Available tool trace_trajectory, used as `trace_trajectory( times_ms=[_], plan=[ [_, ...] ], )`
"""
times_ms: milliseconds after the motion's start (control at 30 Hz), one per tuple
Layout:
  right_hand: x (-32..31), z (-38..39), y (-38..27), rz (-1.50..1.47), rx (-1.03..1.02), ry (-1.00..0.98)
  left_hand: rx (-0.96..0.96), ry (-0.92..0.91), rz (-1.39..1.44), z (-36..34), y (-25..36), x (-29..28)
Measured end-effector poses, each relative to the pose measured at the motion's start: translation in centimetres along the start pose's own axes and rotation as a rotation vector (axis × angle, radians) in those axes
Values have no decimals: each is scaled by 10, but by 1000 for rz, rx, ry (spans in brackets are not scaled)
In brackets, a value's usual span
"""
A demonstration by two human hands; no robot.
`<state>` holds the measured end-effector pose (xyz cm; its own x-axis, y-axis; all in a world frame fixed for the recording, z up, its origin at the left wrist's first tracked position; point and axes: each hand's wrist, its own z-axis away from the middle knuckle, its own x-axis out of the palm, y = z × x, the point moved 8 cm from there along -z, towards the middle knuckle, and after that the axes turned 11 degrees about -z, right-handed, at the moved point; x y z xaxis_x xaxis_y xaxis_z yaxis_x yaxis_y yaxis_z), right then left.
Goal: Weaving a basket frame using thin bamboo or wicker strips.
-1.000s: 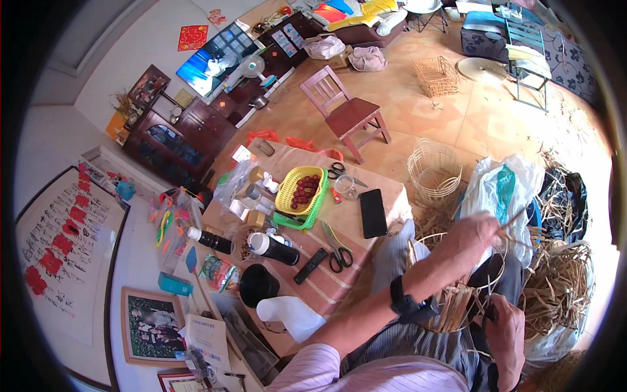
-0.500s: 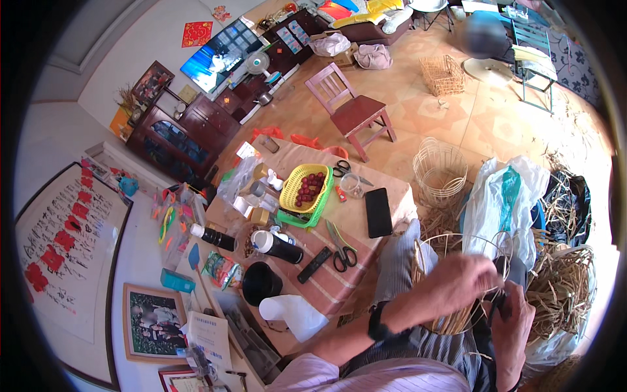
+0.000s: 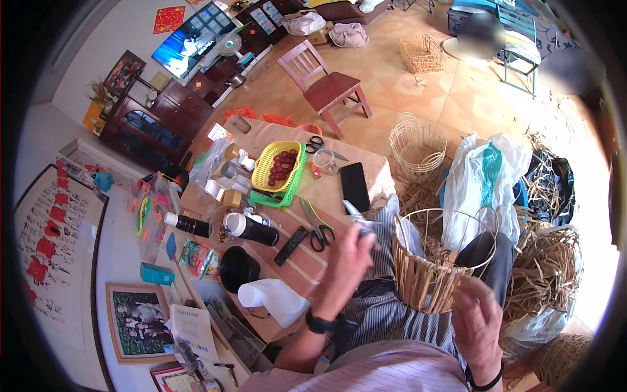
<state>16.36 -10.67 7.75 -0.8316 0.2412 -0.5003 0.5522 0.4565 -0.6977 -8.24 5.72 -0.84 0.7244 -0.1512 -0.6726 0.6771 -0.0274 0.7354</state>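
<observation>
On my lap rests a half-woven basket (image 3: 428, 284), its lower wall wrapped in tan dried-leaf strips and its bare wire hoops standing above. My left hand (image 3: 349, 264) is raised to the left of the basket, closed round a small grey metal tool (image 3: 356, 214) with a pale tip; blur hides its exact kind. My right hand (image 3: 479, 323) is at the basket's lower right side, fingers curved and apart, with nothing visible in them. Whether its fingertips touch the woven wall, I cannot tell. A heap of dried leaf strips (image 3: 539, 274) lies to the right.
The table beside me holds a yellow basket of red fruit (image 3: 277, 168), a phone (image 3: 354, 188), scissors (image 3: 320, 236), a remote control (image 3: 291, 246) and a black cup (image 3: 239, 269). Beyond my knees stand a bare wire basket (image 3: 418, 145), a white plastic bag (image 3: 483, 176) and a red chair (image 3: 330, 91).
My left hand has left the basket and swung left, now with the metal tool in it. My right hand has moved slightly left and its fingers have loosened. The view has shifted.
</observation>
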Motion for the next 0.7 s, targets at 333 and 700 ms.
trace_trajectory(
  times_ms=[333,700],
  plan=[
    [-24,26,77,-196,428,220,-118,149,-577,-86,-183,-75],
    [16,71,110,-417,724,141,718,-157,-280,32,135,57]
  ],
)
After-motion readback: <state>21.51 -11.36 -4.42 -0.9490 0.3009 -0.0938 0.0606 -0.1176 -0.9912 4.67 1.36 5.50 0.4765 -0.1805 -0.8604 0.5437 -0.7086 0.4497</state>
